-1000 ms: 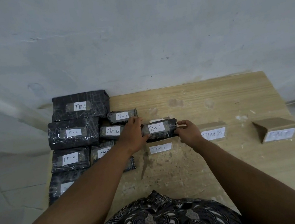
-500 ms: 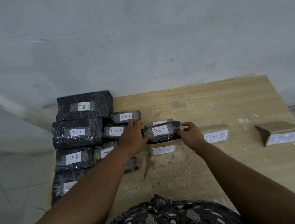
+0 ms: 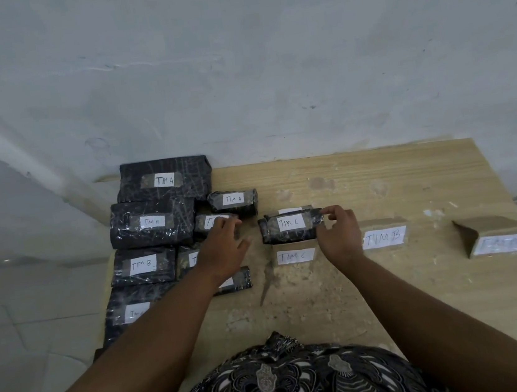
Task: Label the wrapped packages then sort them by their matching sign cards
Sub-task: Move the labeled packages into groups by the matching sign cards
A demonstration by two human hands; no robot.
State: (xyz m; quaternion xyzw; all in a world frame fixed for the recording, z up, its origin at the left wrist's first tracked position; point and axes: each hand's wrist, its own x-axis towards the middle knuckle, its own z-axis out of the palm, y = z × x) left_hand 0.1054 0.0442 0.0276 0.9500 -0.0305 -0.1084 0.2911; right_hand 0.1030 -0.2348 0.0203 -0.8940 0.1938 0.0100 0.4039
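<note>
Resting just behind the TIM C sign card (image 3: pixel 294 256), the small black TIM C package (image 3: pixel 291 226) is pinched at its right end by the right hand (image 3: pixel 336 232), whose forefinger and thumb are curled onto the wrapping. The grip appears to be used to square the package with its card, so that label and sign can be read together. A strip of white label belonging to another package (image 3: pixel 290 210) is seen just behind it, which suggests that a TIM C group is being built there. Nothing is held by the left hand (image 3: pixel 224 249): its fingers are extended and loosely spread over a small TIM B package (image 3: pixel 205 225) in the unsorted cluster at the left of the wooden table (image 3: pixel 379 181), though whether that package is touched cannot be told. This placement is judged to be a reach for the next item. The TIM B sign card (image 3: pixel 384 237) is stood to the right of the TIM C card with nothing behind it, and a third folded sign card (image 3: pixel 497 243), its writing too blurred to be read, is set well apart further right. Labelled TIM A packages (image 3: pixel 153 223) and a larger TIM B package (image 3: pixel 143 264) are piled at the table's left edge, so most of the sorting is judged not yet done.
</note>
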